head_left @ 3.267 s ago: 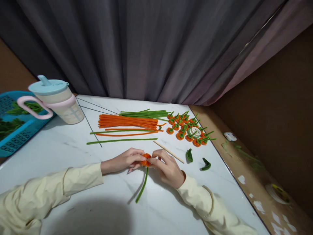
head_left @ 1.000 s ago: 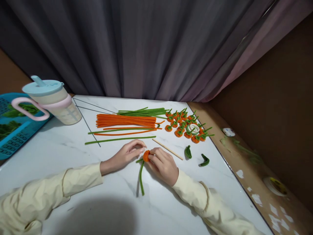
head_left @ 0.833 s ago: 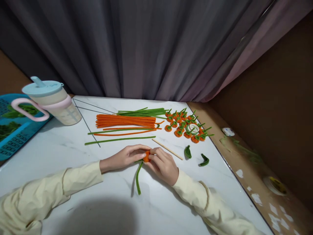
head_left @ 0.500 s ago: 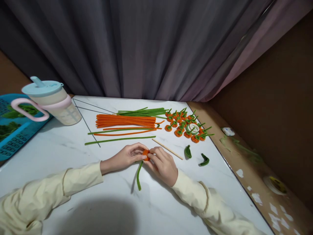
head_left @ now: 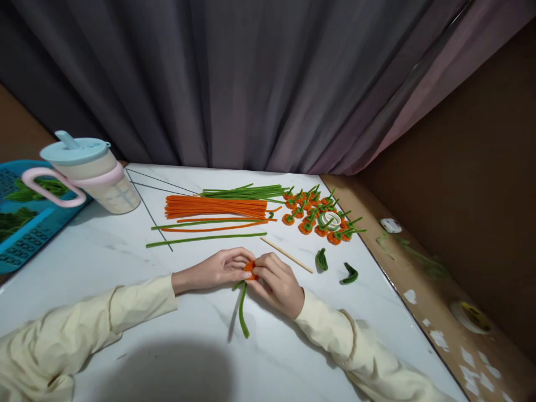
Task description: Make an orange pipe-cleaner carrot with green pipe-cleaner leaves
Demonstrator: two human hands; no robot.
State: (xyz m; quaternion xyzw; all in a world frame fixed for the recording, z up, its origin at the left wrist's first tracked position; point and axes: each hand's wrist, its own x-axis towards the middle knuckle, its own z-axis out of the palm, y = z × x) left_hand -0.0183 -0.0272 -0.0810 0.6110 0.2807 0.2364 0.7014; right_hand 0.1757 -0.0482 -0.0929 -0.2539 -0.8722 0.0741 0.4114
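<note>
My left hand (head_left: 218, 269) and my right hand (head_left: 277, 281) meet at the middle of the white marble table (head_left: 125, 268). Between their fingertips they pinch a small orange pipe-cleaner coil (head_left: 250, 267). A green pipe-cleaner stem (head_left: 242, 311) hangs from the coil and trails toward me on the table. Both arms wear pale yellow sleeves.
Behind the hands lie a wooden stick (head_left: 286, 254), loose green and orange pipe cleaners (head_left: 218, 207), a heap of finished orange coils with green stems (head_left: 320, 218) and a tape roll (head_left: 330, 219). Two bent green pieces (head_left: 335, 267) lie right. A lidded cup (head_left: 90, 173) and blue basket (head_left: 25, 212) stand left.
The left hand has come back onto the orange coil, so both hands pinch it. The green stem has swung slightly on the table. The hands stay in the same spot.
</note>
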